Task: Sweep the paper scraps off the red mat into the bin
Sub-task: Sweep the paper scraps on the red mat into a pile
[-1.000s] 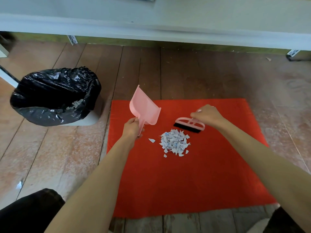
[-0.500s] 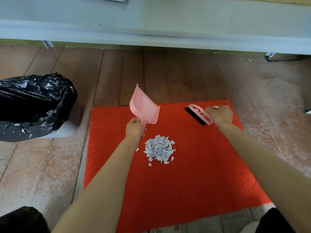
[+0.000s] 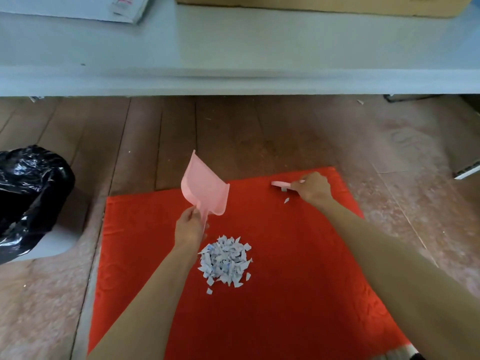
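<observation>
Wooden floorboards run under a grey table (image 3: 233, 61), and the red mat (image 3: 298, 281) lies on them in front of us. Our left hand (image 3: 189, 227) grips the handle of a pink dustpan (image 3: 202, 188), held off the mat with its mouth tilted up and away from us. Our right hand (image 3: 313, 189) is closed round a pink brush (image 3: 279, 183) at the mat's far right corner. The paper scraps (image 3: 224, 261) sit in one heap just beside our left wrist, on the near side of the dustpan. A stray scrap (image 3: 286, 200) lies just beside the right hand. The heap is nearer our left hand and well apart from the brush. We judge the stray must be swept toward us and leftward. The bin (image 3: 28, 193) stands off the mat, far left.
</observation>
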